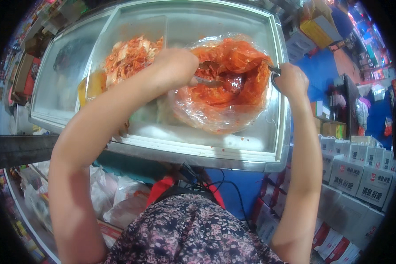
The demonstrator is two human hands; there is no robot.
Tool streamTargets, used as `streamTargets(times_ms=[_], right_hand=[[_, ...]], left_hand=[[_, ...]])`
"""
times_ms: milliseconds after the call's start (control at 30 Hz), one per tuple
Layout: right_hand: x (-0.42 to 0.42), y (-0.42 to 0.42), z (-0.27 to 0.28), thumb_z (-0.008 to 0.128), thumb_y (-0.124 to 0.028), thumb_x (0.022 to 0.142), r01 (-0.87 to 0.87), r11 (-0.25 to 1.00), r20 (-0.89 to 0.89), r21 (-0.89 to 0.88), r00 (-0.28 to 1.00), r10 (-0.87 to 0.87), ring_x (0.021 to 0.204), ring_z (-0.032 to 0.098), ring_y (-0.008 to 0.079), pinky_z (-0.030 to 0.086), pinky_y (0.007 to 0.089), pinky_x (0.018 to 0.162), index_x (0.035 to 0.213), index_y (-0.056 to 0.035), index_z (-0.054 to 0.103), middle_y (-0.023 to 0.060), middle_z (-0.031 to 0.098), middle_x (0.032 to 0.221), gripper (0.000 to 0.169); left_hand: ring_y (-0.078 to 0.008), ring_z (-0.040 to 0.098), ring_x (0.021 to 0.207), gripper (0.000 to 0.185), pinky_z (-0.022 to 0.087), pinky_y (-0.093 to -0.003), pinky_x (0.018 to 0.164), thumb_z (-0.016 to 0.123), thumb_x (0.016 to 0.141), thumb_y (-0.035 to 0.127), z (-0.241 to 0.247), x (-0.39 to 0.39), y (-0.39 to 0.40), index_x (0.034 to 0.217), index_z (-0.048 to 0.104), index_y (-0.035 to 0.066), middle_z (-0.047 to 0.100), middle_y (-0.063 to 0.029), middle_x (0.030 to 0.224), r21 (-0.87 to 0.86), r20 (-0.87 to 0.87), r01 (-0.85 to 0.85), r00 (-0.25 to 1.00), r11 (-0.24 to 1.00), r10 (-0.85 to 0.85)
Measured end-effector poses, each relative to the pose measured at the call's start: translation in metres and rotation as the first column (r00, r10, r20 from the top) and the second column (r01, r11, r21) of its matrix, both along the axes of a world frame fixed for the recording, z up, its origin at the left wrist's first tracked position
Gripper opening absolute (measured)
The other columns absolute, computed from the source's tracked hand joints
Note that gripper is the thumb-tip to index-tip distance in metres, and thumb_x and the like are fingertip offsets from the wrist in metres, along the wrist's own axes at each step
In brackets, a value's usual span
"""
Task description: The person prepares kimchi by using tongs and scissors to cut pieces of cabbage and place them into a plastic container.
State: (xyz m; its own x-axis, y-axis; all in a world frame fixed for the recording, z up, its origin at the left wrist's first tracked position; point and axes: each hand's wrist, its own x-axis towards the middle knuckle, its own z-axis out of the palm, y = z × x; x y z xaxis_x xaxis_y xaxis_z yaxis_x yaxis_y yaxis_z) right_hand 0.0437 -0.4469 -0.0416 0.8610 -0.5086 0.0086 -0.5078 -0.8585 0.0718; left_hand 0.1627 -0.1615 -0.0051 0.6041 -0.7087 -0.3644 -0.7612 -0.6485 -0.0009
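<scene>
A clear plastic bag of red-sauced, kimchi-like vegetables lies open on the glass top of a chest freezer. My left hand is over the bag's left side, gripping a metal utensil that looks like tongs, its ends among the red pieces. At the right edge of the bag, my right hand grips a dark-handled tool, apparently scissors. Its tip reaches the red food and is partly hidden. Left of the bag, a clear container holds chopped red-and-white cabbage, partly behind my left forearm.
The chest freezer's metal rim runs in front of me. Stacked white cartons stand at the right. Plastic bags lie below on the left, and a black cable hangs beneath the rim. A yellow object is beside the container.
</scene>
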Motion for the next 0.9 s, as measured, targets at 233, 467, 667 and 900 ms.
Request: streamTargets(times_ms=[233, 467, 667, 900], right_hand=[[0.023, -0.009, 0.046, 0.066, -0.018, 0.078, 0.003, 0.982, -0.142, 0.190, 0.990, 0.025, 0.099, 0.069, 0.0379, 0.056, 0.0451, 0.082, 0.097, -0.0006, 0.074, 0.0216, 0.072, 0.102, 0.027], [-0.023, 0.007, 0.040, 0.066, -0.018, 0.079, -0.052, 0.995, -0.266, 0.085, 0.961, 0.073, 0.095, 0.070, 0.0368, 0.056, 0.0449, 0.081, 0.095, -0.0042, 0.075, 0.0194, 0.072, 0.094, 0.022], [-0.039, 0.043, 0.011, 0.066, -0.014, 0.081, -0.253, 0.967, -0.159, 0.037, 0.954, 0.256, 0.088, 0.072, 0.0324, 0.058, 0.0422, 0.076, 0.089, -0.0073, 0.075, 0.0142, 0.073, 0.088, 0.013], [-0.049, 0.024, -0.025, 0.068, -0.010, 0.080, -0.188, 0.975, -0.382, -0.120, 0.915, 0.130, 0.080, 0.075, 0.0289, 0.058, 0.0384, 0.061, 0.089, -0.0114, 0.077, 0.0094, 0.074, 0.086, 0.013]], left_hand=[[-0.0333, 0.071, 0.095, 0.021, 0.056, -0.0446, 0.080, 0.072, 0.087, 0.024, -0.024, 0.013, -0.034, 0.100, 0.076, 0.006, 0.074, -0.0161, 0.100, -0.153, 0.069, -0.069, 0.994, 0.986, 0.081], [-0.0370, 0.072, 0.087, 0.027, 0.055, -0.0495, 0.077, 0.070, 0.086, 0.030, -0.055, 0.042, -0.045, 0.094, 0.074, 0.004, 0.074, -0.0182, 0.092, -0.269, 0.140, -0.184, 0.964, 0.945, 0.228], [-0.0377, 0.072, 0.088, 0.024, 0.055, -0.0497, 0.076, 0.072, 0.085, 0.027, -0.043, 0.044, -0.047, 0.093, 0.074, 0.004, 0.073, -0.0188, 0.093, -0.232, 0.127, -0.169, 0.971, 0.958, 0.202], [-0.0378, 0.069, 0.087, 0.032, 0.054, -0.0487, 0.074, 0.078, 0.082, 0.026, 0.003, 0.031, -0.010, 0.104, 0.070, 0.004, 0.071, -0.0183, 0.093, -0.128, 0.256, 0.018, 0.967, 0.992, 0.016]])
